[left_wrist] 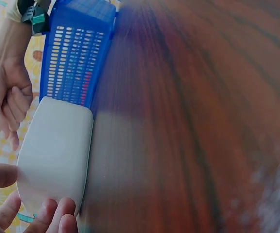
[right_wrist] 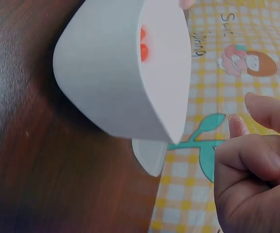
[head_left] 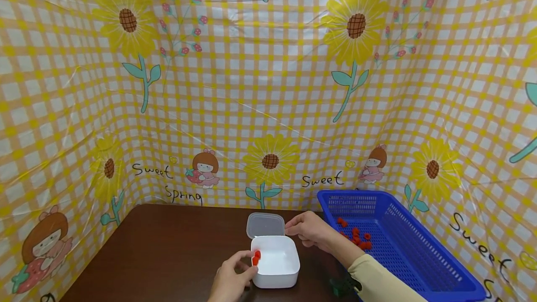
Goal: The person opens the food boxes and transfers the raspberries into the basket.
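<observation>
A white square box [head_left: 274, 281] stands on the table with its top uncovered. Two small red pieces [head_left: 256, 258] lie inside against its left wall. My left hand [head_left: 232, 276] grips the box's left side; in the left wrist view its thumb [left_wrist: 3, 174] and fingers touch the box wall. Behind the box is a translucent lid [head_left: 265, 225]. My right hand [head_left: 310, 231] hovers by the lid's right edge, index finger extended and other fingers loosely curled. Nothing shows in it, and in the right wrist view it appears apart from the lid [right_wrist: 149, 156].
A blue perforated basket [head_left: 402, 246] stands on the right, with several small red pieces [head_left: 365, 245] at its left side. The dark brown table [head_left: 168, 255] meets a yellow checked cloth [head_left: 268, 106] at the back and sides. A dark green device [head_left: 341, 287] sits by the right wrist.
</observation>
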Demonstrator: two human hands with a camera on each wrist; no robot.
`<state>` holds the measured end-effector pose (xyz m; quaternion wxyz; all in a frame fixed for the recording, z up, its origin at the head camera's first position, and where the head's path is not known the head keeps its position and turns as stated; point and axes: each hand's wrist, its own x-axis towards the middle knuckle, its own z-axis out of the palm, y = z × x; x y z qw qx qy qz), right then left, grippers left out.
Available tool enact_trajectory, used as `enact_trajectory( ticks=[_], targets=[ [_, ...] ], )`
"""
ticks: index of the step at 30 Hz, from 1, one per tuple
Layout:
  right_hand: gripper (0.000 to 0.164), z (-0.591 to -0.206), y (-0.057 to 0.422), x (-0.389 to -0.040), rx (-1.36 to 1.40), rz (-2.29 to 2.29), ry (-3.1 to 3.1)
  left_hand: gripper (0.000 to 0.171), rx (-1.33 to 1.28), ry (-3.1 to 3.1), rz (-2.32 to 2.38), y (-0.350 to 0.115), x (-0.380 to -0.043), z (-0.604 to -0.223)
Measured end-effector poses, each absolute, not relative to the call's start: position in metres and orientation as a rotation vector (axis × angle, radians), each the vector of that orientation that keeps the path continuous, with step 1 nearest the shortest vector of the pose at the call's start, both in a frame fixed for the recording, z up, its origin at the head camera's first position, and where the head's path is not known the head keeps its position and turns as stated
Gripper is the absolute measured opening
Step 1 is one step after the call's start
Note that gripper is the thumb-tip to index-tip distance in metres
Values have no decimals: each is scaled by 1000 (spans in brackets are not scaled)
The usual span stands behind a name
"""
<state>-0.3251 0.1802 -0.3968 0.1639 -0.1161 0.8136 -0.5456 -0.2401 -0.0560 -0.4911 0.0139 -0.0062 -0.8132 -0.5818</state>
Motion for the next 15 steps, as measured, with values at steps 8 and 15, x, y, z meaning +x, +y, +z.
enact_trajectory(
  ticks=[8,15],
  targets=[
    [25,-407,163,-325,-329,-1531,2326,36,-7,-2539,-1820,-55,-241,-492],
    [28,-412,150,-323,-345,-1526,2283,37,-32,-2532,-1818,-56,-240,-492]
  ],
)
